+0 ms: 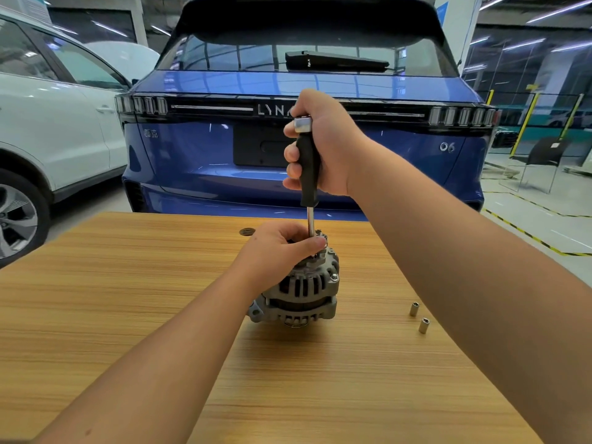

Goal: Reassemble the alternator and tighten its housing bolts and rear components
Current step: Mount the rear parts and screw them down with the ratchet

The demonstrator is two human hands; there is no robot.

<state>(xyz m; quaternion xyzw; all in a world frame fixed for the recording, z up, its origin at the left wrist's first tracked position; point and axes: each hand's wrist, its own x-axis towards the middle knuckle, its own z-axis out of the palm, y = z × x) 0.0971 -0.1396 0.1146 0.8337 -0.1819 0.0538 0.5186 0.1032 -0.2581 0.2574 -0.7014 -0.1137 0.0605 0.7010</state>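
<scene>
A grey alternator (304,293) stands on the wooden table (128,299), rear side up. My right hand (323,145) grips the black handle of a driver tool (308,174) held upright, its steel shaft running down to the top of the alternator. My left hand (278,248) curls over the alternator's rear end, fingers and thumb pinching around the bottom of the shaft. The tool's tip and the fastener under it are hidden by my left fingers.
Two small steel sockets (414,308) (423,325) stand on the table to the right of the alternator. A dark round disc (247,232) lies near the far table edge. A blue car (304,129) is parked just behind the table, a white car (48,129) at left.
</scene>
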